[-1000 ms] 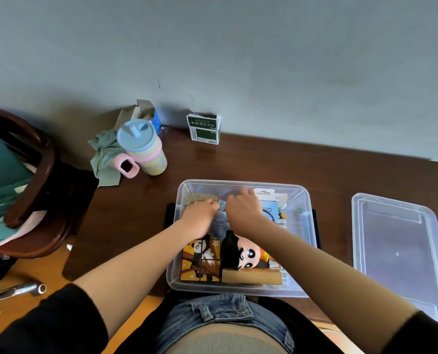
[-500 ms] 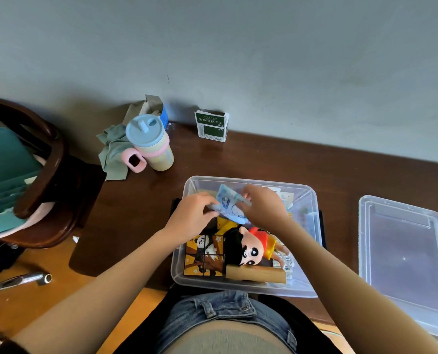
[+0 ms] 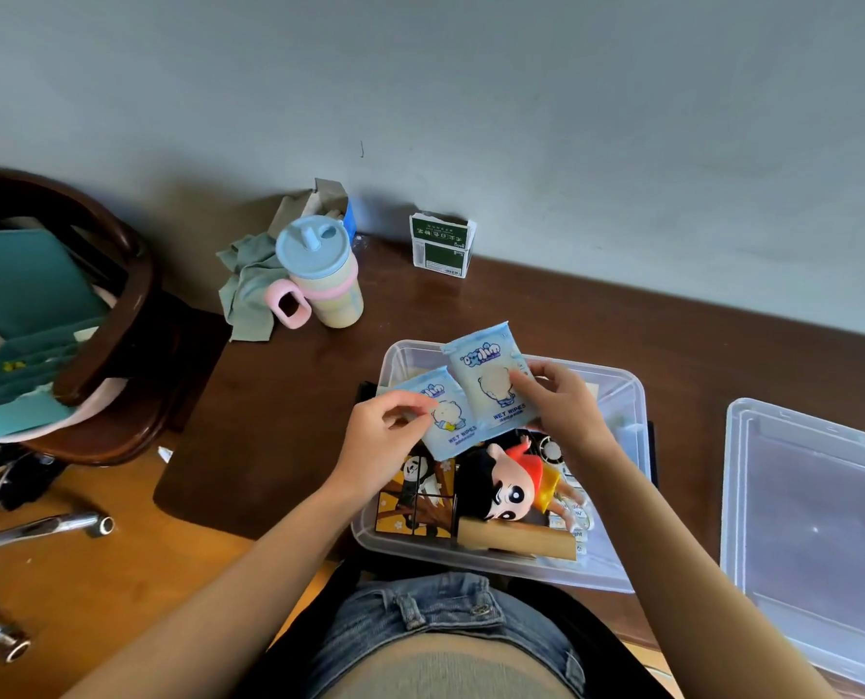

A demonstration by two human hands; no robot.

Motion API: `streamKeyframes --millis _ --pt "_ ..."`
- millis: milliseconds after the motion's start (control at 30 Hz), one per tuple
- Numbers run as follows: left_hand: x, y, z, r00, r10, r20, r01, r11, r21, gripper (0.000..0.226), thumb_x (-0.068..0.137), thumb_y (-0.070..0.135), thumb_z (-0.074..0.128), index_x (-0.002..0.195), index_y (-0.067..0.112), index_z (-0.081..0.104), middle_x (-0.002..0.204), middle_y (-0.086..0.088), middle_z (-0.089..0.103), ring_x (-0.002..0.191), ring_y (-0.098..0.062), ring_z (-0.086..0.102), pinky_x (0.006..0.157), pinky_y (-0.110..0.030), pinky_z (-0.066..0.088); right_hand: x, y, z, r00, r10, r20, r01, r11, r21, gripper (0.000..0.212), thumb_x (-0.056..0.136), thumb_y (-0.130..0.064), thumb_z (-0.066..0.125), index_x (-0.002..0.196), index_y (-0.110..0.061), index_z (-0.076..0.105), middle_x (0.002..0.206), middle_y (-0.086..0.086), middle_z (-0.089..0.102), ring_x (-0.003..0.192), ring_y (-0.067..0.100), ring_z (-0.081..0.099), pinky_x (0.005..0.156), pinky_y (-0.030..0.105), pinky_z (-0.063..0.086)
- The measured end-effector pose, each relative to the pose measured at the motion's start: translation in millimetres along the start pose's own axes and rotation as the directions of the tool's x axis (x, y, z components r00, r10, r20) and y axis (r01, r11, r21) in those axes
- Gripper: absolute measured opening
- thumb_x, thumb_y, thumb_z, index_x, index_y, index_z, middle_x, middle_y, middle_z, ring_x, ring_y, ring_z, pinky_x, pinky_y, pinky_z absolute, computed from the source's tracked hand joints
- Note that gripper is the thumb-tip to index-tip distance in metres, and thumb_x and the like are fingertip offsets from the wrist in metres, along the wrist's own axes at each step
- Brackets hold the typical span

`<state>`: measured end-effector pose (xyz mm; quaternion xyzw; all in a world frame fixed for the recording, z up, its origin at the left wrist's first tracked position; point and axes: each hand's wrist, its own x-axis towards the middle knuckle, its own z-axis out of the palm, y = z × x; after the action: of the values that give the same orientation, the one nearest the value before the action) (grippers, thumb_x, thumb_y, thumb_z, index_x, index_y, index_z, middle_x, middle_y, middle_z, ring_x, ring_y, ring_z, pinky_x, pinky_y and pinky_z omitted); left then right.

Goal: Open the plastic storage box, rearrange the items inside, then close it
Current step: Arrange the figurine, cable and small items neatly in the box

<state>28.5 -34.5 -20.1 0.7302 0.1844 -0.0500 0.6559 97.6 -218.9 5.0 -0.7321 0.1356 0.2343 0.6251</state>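
We've lifted two wipe packs clear of the box (image 3: 617, 572). Left fingers (image 3: 410, 413) pinch one pack (image 3: 445, 416), right fingers (image 3: 526, 383) clamp the other (image 3: 486, 375); rearranging's underway

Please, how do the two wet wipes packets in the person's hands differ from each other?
The packet in the left hand sits lower and nearer the person; the packet in the right hand is higher and overlaps its right edge. The left hand pinches its packet at the left side, the right hand grips its packet at the right side. Both are light blue, print "WET WIPES", and are held above the open storage box.
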Motion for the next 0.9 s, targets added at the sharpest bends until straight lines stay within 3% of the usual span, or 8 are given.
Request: streamKeyframes --millis 133,233,300,400,533,667,800,900 --pt "2 7 1 0.999 0.0 -0.044 -0.003 0.999 -0.054 0.051 0.081 -0.009 0.066 0.122 0.018 0.052 0.129 -0.007 0.048 0.1 -0.011 0.064 0.075 -0.018 0.054 -6 0 3 0.992 0.058 0.113 -0.068 0.993 0.092 0.012 0.095 -0.019 0.056 0.099 -0.009 0.059 0.087 0.001 0.071 0.07 0.008 0.07 0.056 0.02 0.054" --pt "1 12 1 0.999 -0.043 -0.021 0.039 0.988 -0.151 0.072 0.082 -0.007 0.066 0.136 0.03 0.036 0.127 0.002 0.049 0.096 -0.014 0.067 0.072 -0.02 0.055 -11 1 11 0.986 0.056 0.16 -0.055 0.998 -0.015 0.011 0.093 -0.02 0.058 0.095 -0.01 0.06 0.087 0.0 0.071 0.071 0.006 0.069 0.056 0.016 0.053" --pt "-1 14 0 0.992 -0.127 0.011 0.125 0.95 -0.285 0.066 0.086 -0.006 0.062 0.136 0.029 0.036 0.119 0.001 0.061 0.098 -0.012 0.068 0.075 -0.024 0.056 -12 4 18 0.987 0.044 0.154 -0.032 0.996 -0.079 0.01 0.093 -0.021 0.058 0.091 -0.011 0.058 0.089 0.0 0.071 0.072 0.005 0.068 0.054 0.013 0.049" --pt "-2 13 0 0.961 -0.243 0.134 0.276 0.783 -0.558 0.041 0.093 -0.008 0.042 0.13 0.006 0.05 0.116 -0.014 0.066 0.111 -0.026 0.063 0.088 -0.037 0.055 -13 8 29 0.981 0.076 0.179 -0.058 0.993 -0.107 0.013 0.094 -0.022 0.057 0.097 -0.009 0.057 0.097 0.002 0.069 0.081 0.009 0.067 0.06 0.014 0.05" --pt "-5 17 -5 0.885 -0.312 0.346 0.465 0.585 -0.664 0.039 0.098 0.024 0.036 0.129 0.006 0.054 0.12 -0.019 0.064 0.112 -0.032 0.06 0.088 -0.044 0.053 -15 10 43 0.968 0.051 0.247 -0.02 0.992 -0.126 0.013 0.093 -0.018 0.059 0.097 -0.006 0.058 0.091 -0.003 0.068 0.075 0.003 0.067 0.058 0.012 0.05" --pt "-5 17 -13 0.919 -0.351 0.176 0.392 0.783 -0.483 0.03 0.091 0.015 0.059 0.121 0.011 0.058 0.11 -0.013 0.07 0.098 -0.03 0.068 0.083 -0.043 0.057 -11 2 54 0.935 0.015 0.353 0.072 0.97 -0.234 0.029 0.091 -0.022 0.061 0.101 0.005 0.061 0.098 0.002 0.07 0.087 0.012 0.068 0.076 0.025 0.057" --pt "-4 16 -30 0.953 -0.285 -0.104 0.234 0.907 -0.35 0.023 0.088 0.008 0.065 0.107 0.019 0.059 0.104 -0.003 0.07 0.088 -0.016 0.07 0.066 -0.027 0.059 17 -3 54 0.951 0.083 0.297 0.024 0.94 -0.34 0.022 0.096 -0.019 0.05 0.084 -0.012 0.066 0.088 0.004 0.069 0.078 0.016 0.065 0.078 0.032 0.054" --pt "-6 12 -41 0.939 -0.238 -0.247 0.167 0.946 -0.276 0.022 0.088 0.011 0.066 0.103 0.023 0.056 0.102 0.003 0.067 0.087 -0.008 0.067 0.059 -0.018 0.055 44 3 53 0.974 -0.033 0.223 0.184 0.688 -0.702 0.025 0.096 -0.018 0.045 0.084 -0.013 0.066 0.079 0.001 0.064 0.08 0.021 0.06 0.068 0.03 0.046"
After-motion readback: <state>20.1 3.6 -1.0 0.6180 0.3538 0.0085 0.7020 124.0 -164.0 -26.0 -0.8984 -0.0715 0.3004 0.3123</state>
